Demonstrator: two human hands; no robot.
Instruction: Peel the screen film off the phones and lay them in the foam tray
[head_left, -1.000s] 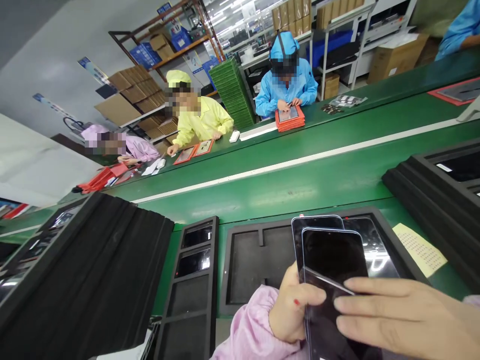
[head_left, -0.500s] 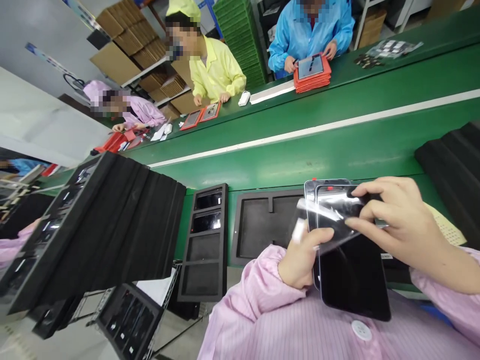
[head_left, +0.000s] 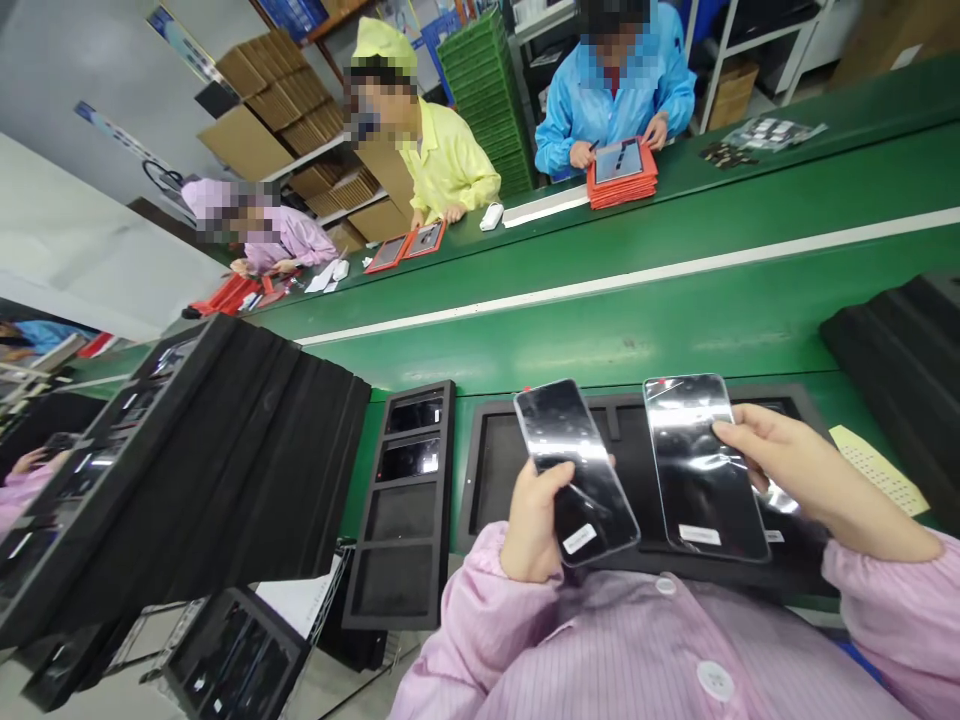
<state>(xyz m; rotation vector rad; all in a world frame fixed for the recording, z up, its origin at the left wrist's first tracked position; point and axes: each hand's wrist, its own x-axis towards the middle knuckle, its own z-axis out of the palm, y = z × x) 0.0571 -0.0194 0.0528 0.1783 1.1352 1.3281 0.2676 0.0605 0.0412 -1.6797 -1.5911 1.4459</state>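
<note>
My left hand (head_left: 534, 520) is closed around the lower left edge of a black phone (head_left: 600, 480), with the thumb on its glossy front. This phone tilts to the left and has a white label near its bottom end. In my right hand (head_left: 776, 465) a second black phone (head_left: 694, 465) is pinched at its right edge, thumb on the front. It has a similar label and a red tab at the top. The two phones are apart, both above a black foam tray (head_left: 487, 420) that they and my hands partly hide.
Left of it lies a narrow foam tray (head_left: 397, 515) with phones in its upper slots. Stacked black foam trays stand at the left (head_left: 247, 430) and right (head_left: 900, 350). A yellow sheet (head_left: 881, 470) lies by my right wrist. Across the green bench (head_left: 555, 335), several people work.
The two phones were overlapped, with clear film between my hands. Now they are side by side, one in each hand, and the film no longer shows stretched between my fingers.
</note>
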